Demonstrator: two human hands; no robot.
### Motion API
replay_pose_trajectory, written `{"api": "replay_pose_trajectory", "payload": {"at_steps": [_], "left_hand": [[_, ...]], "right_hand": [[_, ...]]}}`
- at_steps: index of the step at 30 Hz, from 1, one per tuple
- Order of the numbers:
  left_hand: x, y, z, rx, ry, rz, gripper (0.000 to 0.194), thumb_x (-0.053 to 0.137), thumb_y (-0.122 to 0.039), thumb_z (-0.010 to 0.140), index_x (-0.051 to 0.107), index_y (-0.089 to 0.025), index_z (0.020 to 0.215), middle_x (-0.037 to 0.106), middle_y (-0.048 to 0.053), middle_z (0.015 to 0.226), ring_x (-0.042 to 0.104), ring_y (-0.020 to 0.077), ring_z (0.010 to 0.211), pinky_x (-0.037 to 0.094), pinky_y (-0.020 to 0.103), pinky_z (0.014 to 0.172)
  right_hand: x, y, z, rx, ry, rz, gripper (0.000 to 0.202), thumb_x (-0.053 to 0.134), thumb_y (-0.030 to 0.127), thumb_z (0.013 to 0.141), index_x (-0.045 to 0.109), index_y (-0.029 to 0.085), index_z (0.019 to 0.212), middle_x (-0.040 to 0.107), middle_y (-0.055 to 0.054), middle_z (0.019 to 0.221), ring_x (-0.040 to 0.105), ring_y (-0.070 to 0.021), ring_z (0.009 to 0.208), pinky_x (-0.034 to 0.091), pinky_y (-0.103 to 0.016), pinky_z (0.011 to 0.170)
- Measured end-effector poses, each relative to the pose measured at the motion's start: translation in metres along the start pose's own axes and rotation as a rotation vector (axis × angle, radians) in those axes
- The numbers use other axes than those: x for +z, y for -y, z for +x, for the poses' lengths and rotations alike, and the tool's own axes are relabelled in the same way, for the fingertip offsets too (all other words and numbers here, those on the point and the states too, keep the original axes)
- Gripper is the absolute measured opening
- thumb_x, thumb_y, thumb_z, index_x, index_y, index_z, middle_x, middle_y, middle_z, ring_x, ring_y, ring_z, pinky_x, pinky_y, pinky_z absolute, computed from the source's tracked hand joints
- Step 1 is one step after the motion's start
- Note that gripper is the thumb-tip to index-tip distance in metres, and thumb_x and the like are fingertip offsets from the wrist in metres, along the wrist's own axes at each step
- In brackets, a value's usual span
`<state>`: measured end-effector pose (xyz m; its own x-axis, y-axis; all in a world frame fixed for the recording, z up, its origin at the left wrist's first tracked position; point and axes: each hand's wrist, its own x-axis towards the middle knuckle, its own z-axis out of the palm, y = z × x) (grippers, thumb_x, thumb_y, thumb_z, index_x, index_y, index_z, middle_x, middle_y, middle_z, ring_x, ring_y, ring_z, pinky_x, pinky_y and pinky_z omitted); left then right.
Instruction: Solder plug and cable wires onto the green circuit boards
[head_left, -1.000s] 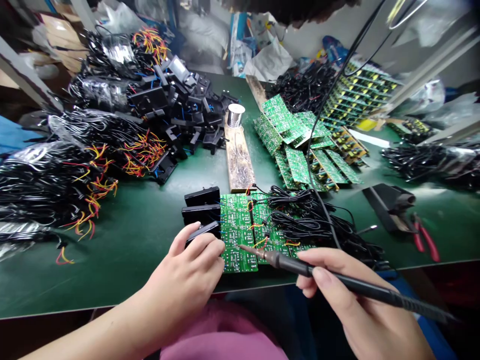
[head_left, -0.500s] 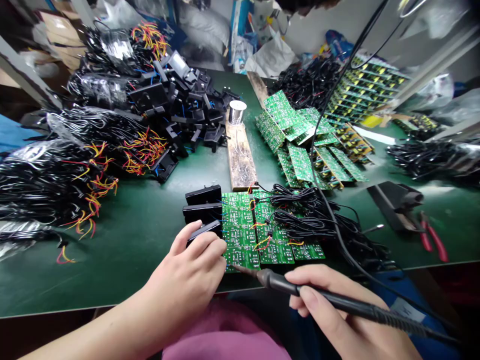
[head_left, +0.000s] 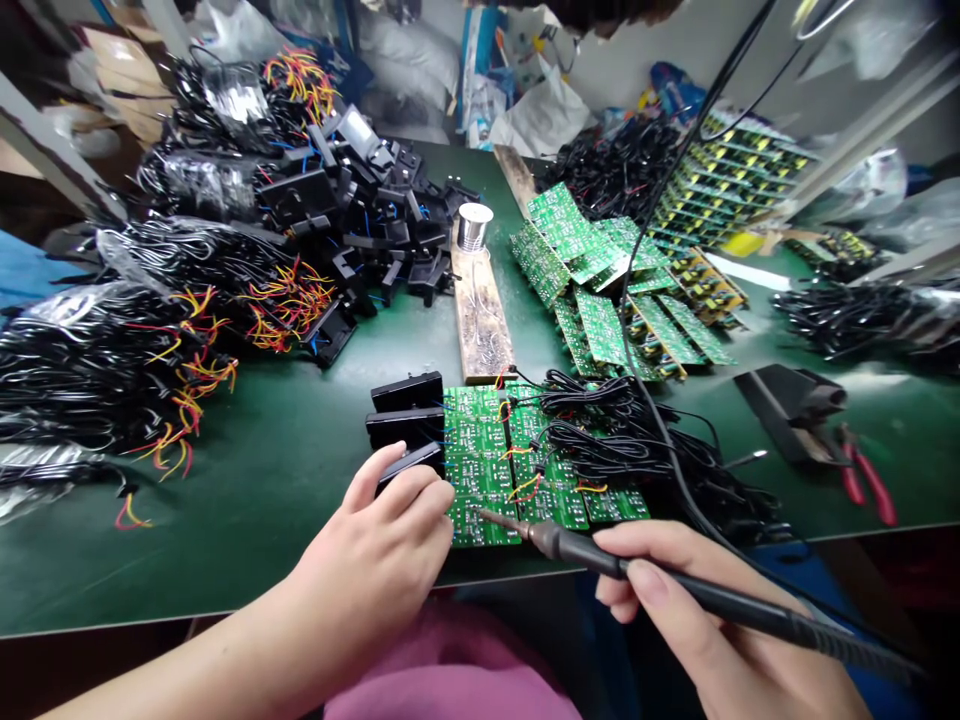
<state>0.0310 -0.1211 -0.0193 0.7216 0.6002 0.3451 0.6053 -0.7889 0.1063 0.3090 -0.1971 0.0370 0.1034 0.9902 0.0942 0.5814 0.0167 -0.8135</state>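
My right hand (head_left: 720, 610) grips a soldering iron (head_left: 570, 545) like a pen. The iron's tip lies over the lowest green circuit board (head_left: 487, 530) in the left column; I cannot tell whether it touches. My left hand (head_left: 397, 530) is closed at that board's left edge, its fingers bent down against a tilted black plastic case (head_left: 412, 463). Whatever the fingertips pinch is hidden beneath the hand. Two similar cases, including a black case (head_left: 405, 428), lie just above, joined to the boards by blue wires. Black cables (head_left: 607, 450) with red and yellow ends rest across the boards' right side.
A solder spool (head_left: 474, 228) stands on a wooden strip (head_left: 484, 320). Cable bundles (head_left: 97, 350) and a pile of black cases (head_left: 375, 210) fill the left. Stacked circuit boards (head_left: 600, 260) sit back right. Red-handled pliers (head_left: 866, 475) lie right. The iron's cord (head_left: 667, 440) hangs across the bench.
The soldering iron's tip has moved slightly up and right over the lowest board, and my right hand has shifted right with it. My left hand has stayed almost still.
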Motion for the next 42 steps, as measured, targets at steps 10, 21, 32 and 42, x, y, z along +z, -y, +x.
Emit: {"api": "replay_pose_trajectory", "payload": {"at_steps": [10,21,32,42], "left_hand": [[-0.001,0.001,0.004,0.026,0.020,0.036,0.019,0.058,-0.011,0.095,0.075,-0.019,0.090,0.073,0.004,0.109,0.061,0.0232,0.118,0.002,0.048,0.137],[0.000,0.001,0.003,0.005,0.032,0.048,0.016,0.060,-0.014,0.095,0.074,-0.021,0.090,0.074,0.004,0.117,0.060,0.0241,0.123,0.001,0.050,0.138],[-0.005,0.003,0.000,-0.042,0.069,0.045,0.011,0.065,-0.018,0.094,0.075,-0.022,0.097,0.073,0.006,0.128,0.059,0.0255,0.131,-0.001,0.050,0.137],[0.002,-0.003,-0.007,-0.224,-0.040,-0.038,0.008,0.071,-0.019,0.095,0.073,-0.026,0.095,0.073,0.002,0.124,0.057,0.0238,0.131,0.011,0.052,0.135]], "right_hand": [[0.001,-0.007,-0.005,0.044,-0.043,-0.008,0.017,0.065,0.041,0.106,0.079,0.032,0.112,0.080,0.001,0.087,0.080,-0.0142,0.072,0.064,-0.010,0.069],[0.003,0.002,-0.004,0.036,-0.111,0.013,0.019,0.064,0.043,0.106,0.080,0.032,0.108,0.079,0.002,0.084,0.078,-0.0118,0.071,0.062,-0.008,0.070],[0.002,-0.003,-0.006,0.052,-0.115,0.023,0.023,0.066,0.044,0.104,0.082,0.028,0.108,0.080,-0.001,0.083,0.079,-0.0158,0.069,0.065,-0.013,0.066],[0.007,-0.005,-0.001,-0.014,-0.011,0.004,0.015,0.065,0.036,0.106,0.078,0.036,0.113,0.081,0.004,0.088,0.081,-0.0117,0.074,0.062,-0.007,0.072]]}}
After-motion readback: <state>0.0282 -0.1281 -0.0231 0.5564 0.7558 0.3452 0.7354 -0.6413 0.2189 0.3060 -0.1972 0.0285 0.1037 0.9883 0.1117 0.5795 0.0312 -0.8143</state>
